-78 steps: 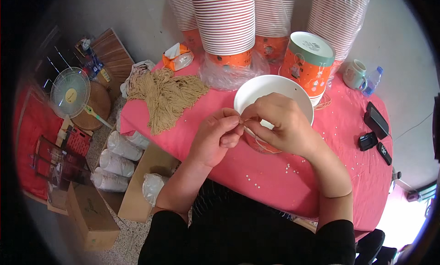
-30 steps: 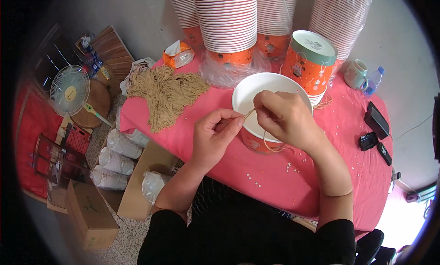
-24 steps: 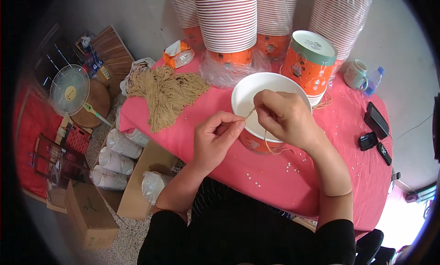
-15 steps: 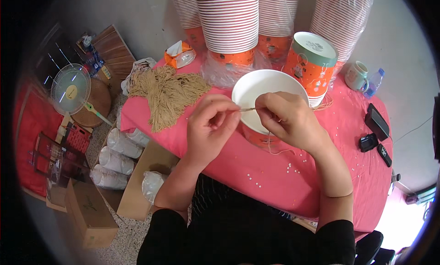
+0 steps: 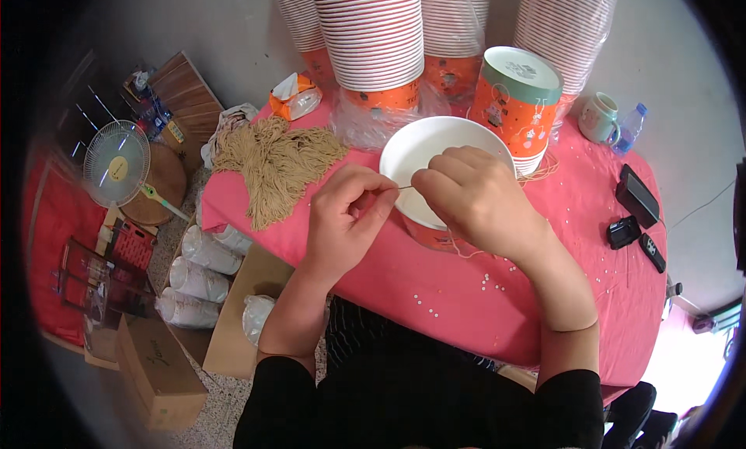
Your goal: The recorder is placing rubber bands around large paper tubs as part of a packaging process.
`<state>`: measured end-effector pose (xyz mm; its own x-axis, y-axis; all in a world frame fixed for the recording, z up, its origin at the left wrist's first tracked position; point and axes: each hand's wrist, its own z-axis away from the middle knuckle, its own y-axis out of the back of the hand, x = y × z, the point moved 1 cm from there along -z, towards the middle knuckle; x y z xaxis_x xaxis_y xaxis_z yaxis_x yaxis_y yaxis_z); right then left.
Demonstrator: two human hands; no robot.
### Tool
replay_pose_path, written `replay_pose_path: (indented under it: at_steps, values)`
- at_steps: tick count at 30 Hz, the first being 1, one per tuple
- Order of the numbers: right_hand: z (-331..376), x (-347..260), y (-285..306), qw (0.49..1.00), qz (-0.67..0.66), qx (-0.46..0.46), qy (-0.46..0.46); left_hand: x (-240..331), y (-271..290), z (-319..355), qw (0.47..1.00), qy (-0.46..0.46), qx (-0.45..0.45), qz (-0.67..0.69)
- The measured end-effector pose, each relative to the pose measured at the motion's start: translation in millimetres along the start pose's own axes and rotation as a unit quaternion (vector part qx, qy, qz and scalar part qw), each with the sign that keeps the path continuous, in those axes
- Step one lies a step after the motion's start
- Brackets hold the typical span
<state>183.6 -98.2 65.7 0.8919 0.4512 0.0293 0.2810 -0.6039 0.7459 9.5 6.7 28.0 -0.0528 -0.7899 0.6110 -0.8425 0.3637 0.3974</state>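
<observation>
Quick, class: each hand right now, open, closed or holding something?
Left hand: closed, thumb and finger pinching a cord.
Right hand: closed, holding the same cord.

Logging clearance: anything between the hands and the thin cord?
Nothing visible: the left hand pinches the thin cord directly; it runs to the right hand, whose fingertips are hidden. The white-lined tub appears beneath, not between.

One left hand point(image 5: 350, 220) and one right hand point(image 5: 474, 200) are pinching one strand point(image 5: 404, 187) near one open bucket point(image 5: 426, 233), while four bucket stacks point(image 5: 371, 41) and one upturned stack point(image 5: 509, 111) are standing on the far side, one mug point(image 5: 597, 120) and one bottle point(image 5: 631, 129) on the right, and one yarn bundle point(image 5: 276, 169) is lying left.
</observation>
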Motion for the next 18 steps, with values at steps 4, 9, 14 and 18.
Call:
replay_pose_path:
  at_steps: [4, 9, 14, 18]
  values:
    - [-2, 2, 13, 0.995, 0.06, 0.077, 0.033, -17, -1, 7, 0.995, 0.046, 0.014, 0.089]
    - [0, 13, 32, 0.98, 0.102, 0.168, 0.017, -32, -5, 12, 0.989, 0.099, -0.01, 0.109]
    - [1, 18, 34, 0.976, 0.129, 0.178, 0.009, -34, -5, 10, 0.967, 0.174, -0.039, 0.182]
    - [1, 20, 32, 0.976, 0.123, 0.179, -0.002, -38, -2, 17, 0.948, 0.193, 0.003, 0.253]
